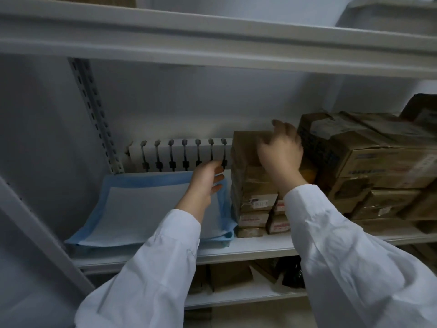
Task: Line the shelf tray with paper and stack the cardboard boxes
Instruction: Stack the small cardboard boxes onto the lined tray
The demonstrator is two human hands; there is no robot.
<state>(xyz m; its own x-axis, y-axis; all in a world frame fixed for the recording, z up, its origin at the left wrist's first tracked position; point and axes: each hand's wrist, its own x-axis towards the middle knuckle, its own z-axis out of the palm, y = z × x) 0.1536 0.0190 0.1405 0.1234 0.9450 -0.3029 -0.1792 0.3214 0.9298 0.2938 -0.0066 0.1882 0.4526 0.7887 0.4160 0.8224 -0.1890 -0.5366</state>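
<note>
We judge the lining part done: the blue-edged paper (142, 209) lies flat in the shelf tray (227, 242) at the left of the shelf (260, 248), its blue border turned up along the walls and its corners squared to the shelf front. The stacking looks under way, with a stack of small cardboard boxes (250, 185) standing upright just beside the tray's right wall. Their labelled short ends face us, so their long axes seem to run back toward the radiator (179, 152). The larger cartons (366, 157) are piled further right. Our left hand (205, 183) hovers over the tray's far right corner with fingers nearly straight, holding nothing and reaching toward the stack's side; we cannot tell if it touches. Our right hand (281, 155) curls over the top box but is blurred, so we cannot tell whether it grips. Squaring this stack, and perhaps moving boxes, seems to be what remains
</note>
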